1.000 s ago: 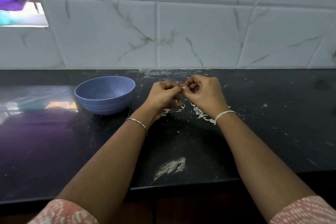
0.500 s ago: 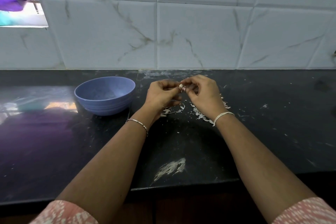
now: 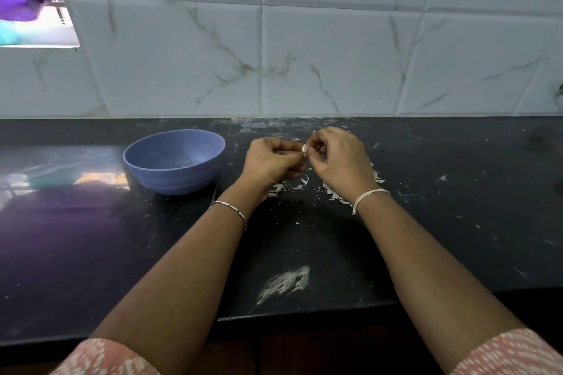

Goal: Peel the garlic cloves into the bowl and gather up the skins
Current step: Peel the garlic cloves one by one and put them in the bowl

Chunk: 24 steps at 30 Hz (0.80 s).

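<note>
The left hand (image 3: 271, 161) and right hand (image 3: 338, 158) still pinch the garlic clove (image 3: 304, 148), grip unchanged.

Above the dark tabletop (image 3: 91, 253), the left hand (image 3: 269, 163) and right hand (image 3: 338, 161) meet, both pinching a small white garlic clove (image 3: 304, 148) between their fingertips. A blue bowl (image 3: 174, 161) stands just left of the hands. Pale skins (image 3: 333, 195) lie scattered beneath them.
</note>
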Available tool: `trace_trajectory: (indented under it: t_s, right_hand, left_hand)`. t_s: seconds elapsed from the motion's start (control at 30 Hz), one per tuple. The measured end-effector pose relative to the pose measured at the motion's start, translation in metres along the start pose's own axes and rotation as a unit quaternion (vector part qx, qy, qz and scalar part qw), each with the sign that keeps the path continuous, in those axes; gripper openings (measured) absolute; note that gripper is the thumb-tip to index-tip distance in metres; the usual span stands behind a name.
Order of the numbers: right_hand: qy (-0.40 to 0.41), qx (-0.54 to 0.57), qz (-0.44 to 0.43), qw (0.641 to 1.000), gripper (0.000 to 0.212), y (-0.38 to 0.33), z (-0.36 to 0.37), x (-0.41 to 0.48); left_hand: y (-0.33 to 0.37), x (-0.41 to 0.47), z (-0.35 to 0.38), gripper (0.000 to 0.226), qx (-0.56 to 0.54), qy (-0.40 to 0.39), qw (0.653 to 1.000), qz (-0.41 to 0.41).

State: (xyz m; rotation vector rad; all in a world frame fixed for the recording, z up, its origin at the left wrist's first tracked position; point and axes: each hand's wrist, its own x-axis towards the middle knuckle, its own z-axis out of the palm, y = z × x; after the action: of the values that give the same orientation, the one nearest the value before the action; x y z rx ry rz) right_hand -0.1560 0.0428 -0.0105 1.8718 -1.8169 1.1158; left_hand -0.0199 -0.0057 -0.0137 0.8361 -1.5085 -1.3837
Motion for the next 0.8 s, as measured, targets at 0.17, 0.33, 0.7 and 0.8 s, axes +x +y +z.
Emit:
trace_trajectory:
  t_s: [0.17, 0.33, 0.7, 0.8]
  right_hand:
    - [-0.029, -0.020, 0.008, 0.999, 0.006, -0.002, -0.001, 0.000]
    - [-0.032, -0.025, 0.038, 0.998, 0.011, 0.006, -0.002, 0.000]
    - [-0.029, 0.386, 0.224, 0.894, 0.019, -0.001, -0.008, 0.004]
    - [-0.046, 0.448, 0.242, 0.859, 0.013, -0.004, -0.009, 0.004]
  left_hand:
    - [0.003, -0.002, 0.002, 0.007, -0.010, 0.010, 1.000, -0.018]
    - [0.006, -0.004, 0.001, 0.008, -0.048, 0.006, 0.998, -0.029]
    - [0.005, -0.004, 0.000, 0.009, -0.069, -0.021, 0.997, -0.026]
    - [0.005, -0.004, 0.001, 0.007, -0.060, -0.005, 0.998, -0.024]
